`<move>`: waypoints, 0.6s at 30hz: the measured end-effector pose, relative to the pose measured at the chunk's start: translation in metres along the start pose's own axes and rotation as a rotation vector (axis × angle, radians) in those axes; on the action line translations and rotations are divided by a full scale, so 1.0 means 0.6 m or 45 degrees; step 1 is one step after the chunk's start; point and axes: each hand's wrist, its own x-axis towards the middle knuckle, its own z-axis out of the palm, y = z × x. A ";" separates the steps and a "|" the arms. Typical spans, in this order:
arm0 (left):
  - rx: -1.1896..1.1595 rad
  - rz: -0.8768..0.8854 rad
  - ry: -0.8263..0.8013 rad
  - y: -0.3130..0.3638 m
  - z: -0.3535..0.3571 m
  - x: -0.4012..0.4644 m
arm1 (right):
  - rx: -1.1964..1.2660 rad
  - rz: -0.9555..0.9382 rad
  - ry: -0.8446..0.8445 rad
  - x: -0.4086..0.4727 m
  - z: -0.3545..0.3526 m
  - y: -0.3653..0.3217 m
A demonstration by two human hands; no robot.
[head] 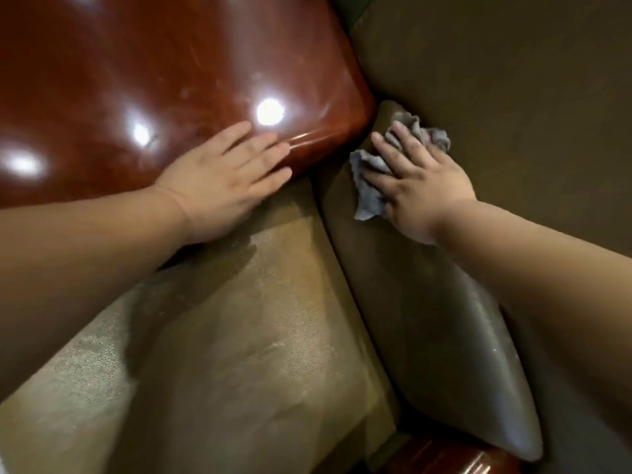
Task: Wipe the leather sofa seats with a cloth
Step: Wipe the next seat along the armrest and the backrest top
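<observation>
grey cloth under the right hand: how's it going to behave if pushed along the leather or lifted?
The grey cloth is crumpled in loose folds around the right hand, so it is probably floppy and would sag if lifted. Its thin bunched look suggests it is light. Pushed under flat fingers along the leather cushion, it may bunch or slip rather than stay spread.

Grey cloth (372, 179) on leather sofa (444, 323)
</observation>
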 end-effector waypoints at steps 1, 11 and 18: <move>-0.051 0.008 -0.049 0.042 0.013 -0.023 | -0.011 0.103 -0.014 0.014 0.001 -0.016; -0.483 -1.053 -0.375 0.373 0.101 -0.213 | -0.116 -0.403 -0.153 -0.271 0.147 -0.105; -0.416 -1.093 -0.106 0.396 0.143 -0.216 | -0.315 -0.046 0.046 -0.095 0.123 -0.111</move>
